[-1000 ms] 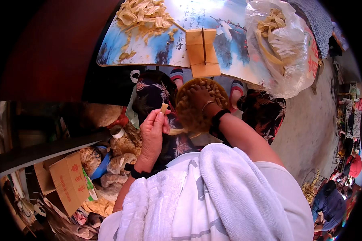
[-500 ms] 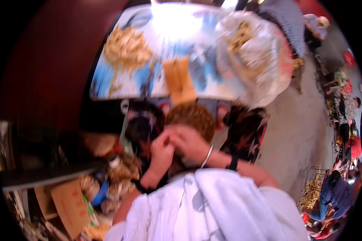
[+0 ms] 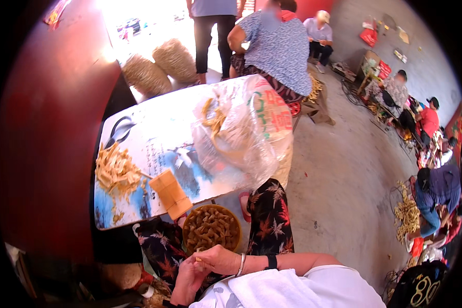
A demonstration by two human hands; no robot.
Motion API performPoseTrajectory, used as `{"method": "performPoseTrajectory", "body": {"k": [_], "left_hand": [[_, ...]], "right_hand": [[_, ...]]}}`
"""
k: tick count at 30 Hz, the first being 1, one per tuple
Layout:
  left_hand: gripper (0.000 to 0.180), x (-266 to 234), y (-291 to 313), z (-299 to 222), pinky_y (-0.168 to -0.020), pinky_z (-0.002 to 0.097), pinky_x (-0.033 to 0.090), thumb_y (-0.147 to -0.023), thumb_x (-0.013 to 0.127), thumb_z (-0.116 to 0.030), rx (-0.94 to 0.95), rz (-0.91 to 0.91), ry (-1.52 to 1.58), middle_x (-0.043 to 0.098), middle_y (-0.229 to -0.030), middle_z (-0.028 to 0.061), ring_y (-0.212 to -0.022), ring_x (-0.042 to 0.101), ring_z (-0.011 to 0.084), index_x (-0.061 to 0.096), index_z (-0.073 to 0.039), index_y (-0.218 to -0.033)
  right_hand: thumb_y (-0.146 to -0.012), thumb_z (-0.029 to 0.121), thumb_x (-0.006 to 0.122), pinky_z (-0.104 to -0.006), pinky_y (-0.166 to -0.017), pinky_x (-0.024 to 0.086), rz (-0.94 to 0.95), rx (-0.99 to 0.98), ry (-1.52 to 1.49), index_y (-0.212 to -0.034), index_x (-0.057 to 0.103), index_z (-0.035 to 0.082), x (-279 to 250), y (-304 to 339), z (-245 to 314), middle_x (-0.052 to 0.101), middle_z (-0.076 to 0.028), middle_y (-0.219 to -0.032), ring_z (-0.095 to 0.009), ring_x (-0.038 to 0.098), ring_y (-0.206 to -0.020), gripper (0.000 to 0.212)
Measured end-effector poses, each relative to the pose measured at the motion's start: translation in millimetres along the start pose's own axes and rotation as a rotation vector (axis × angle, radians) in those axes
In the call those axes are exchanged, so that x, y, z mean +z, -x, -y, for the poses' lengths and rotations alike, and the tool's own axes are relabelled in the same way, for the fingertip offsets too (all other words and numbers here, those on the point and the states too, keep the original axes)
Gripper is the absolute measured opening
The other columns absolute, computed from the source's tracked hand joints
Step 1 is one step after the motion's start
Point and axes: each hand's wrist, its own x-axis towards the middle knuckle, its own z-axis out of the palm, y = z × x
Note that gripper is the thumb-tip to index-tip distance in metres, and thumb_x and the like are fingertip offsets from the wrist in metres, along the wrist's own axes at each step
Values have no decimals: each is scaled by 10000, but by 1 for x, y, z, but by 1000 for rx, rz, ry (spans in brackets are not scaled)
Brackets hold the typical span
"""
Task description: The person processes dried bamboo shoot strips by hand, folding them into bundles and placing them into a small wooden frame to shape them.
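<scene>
In front of my body my hands meet, the fingers pinched together. A small tan piece [image 3: 198, 260] shows between the fingertips of my left hand [image 3: 189, 274] and my right hand [image 3: 218, 260]. My fingers hide most of it, so its shape cannot be made out. Just beyond my hands, between my knees, is a round yellowish bowl [image 3: 239, 232] filled with short brown, knobby pieces. A flat wooden block [image 3: 170, 194] lies at the near edge of the table [image 3: 156, 110], overhanging it slightly. To its left, a loose pile of pale tan strips [image 3: 117, 169] rests on the tabletop.
A clear plastic bag [image 3: 231, 149] with tan pieces covers the table's right side. Beyond it sits a person in a blue patterned top [image 3: 277, 46]; another stands nearby. Two full sacks [image 3: 146, 76] lie behind the table. Several people work along the right wall.
My view has swung upward and to the right, bringing the people and sacks behind the table into sight. My hands stay together near the bowl, now lower in the picture.
</scene>
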Motion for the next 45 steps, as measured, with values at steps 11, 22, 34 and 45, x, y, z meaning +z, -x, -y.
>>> {"method": "performPoseTrajectory", "body": {"k": [11,22,34,45], "left_hand": [[138,53,23,-28,-592,414,491,-795,597,-7,991,-182,-1857,550,-834,140,-723,601,359,629,-30,-927],[194,50,12,-23,-644,412,503,-791,584,35,999,-317,-1669,548,-899,168,-764,603,366,630,-15,-972],[291,46,10,-15,-746,427,494,-784,568,58,951,-262,-1504,513,-984,216,-872,574,396,606,16,-1069],[64,20,6,-21,-497,277,438,-852,641,-24,824,-304,-1018,565,-649,59,-537,542,155,583,-13,-876]], "right_hand": [[-1020,301,447,-241,-506,474,-212,631,-516,-1000,573,58,-7,6,-16,600,-40,-785,-89,614,-640,275],[-989,294,514,-261,-666,486,-189,497,-401,-1046,596,57,5,2,-27,638,-22,-843,-113,618,-781,257],[-958,255,559,-267,-795,483,-162,554,-595,-1076,601,42,16,6,-41,644,-24,-906,-125,600,-874,247],[-1001,260,505,-249,-652,530,5,617,-809,-1075,556,90,5,0,-36,638,-7,-1014,-100,621,-865,191]]}}
